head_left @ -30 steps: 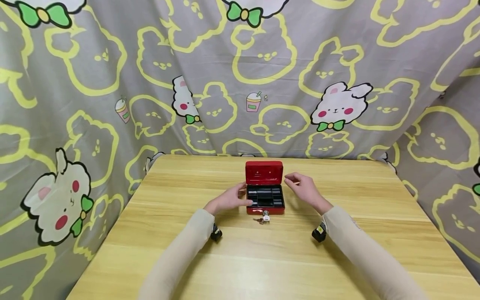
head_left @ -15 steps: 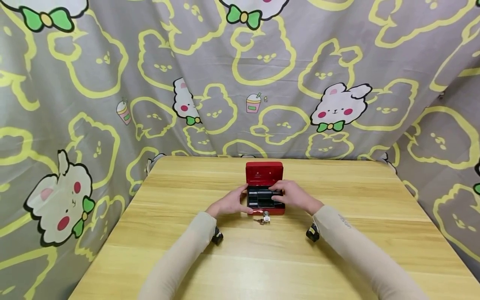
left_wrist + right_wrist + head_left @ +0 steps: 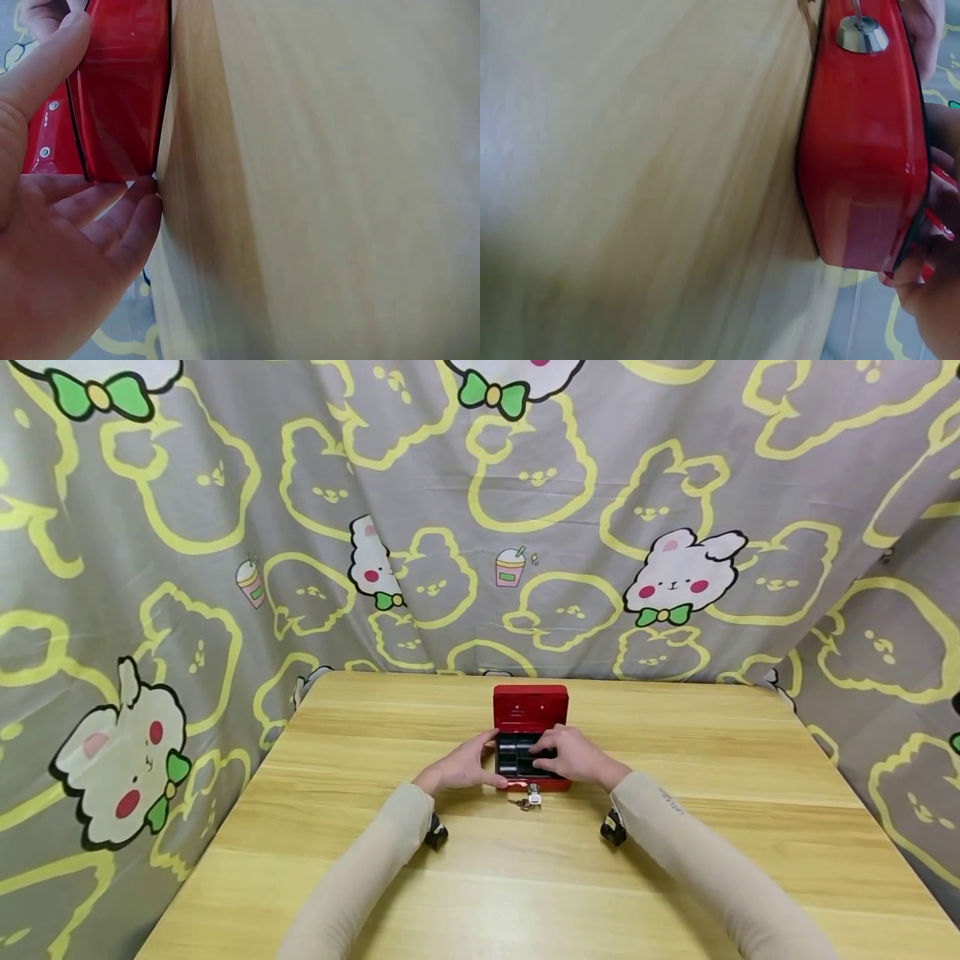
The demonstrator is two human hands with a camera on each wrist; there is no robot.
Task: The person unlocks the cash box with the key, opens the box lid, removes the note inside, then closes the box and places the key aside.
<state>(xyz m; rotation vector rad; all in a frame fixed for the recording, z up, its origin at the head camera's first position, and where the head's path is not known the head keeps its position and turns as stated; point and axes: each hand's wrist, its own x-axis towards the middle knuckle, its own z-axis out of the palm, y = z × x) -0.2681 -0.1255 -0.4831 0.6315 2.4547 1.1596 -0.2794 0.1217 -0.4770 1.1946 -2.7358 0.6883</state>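
A small red cash box (image 3: 555, 784) stands on the table with its lid (image 3: 530, 703) raised. Inside lies a black compartment tray (image 3: 507, 760). My left hand (image 3: 462, 766) grips the box's left end, thumb at the front edge and fingers at the rear corner; the left wrist view shows those fingers (image 3: 120, 217) against the red side. Over the right part of the tray, my right hand (image 3: 572, 753) reaches in with thumb and fingers bent and apart; whether it pinches the tray is hidden. A silver lock (image 3: 862, 34) with a key in it sits on the box's front.
Keys (image 3: 521, 803) hang from the lock just before the box. The box stands toward the far edge of the wooden table (image 3: 525, 877). A grey curtain (image 3: 427, 635) with yellow cartoon outlines hangs behind and at both sides.
My right hand has come from beside the lid's right edge down to the left, into the tray. My left hand has stayed at the box's left end, its thumb now on the front edge.
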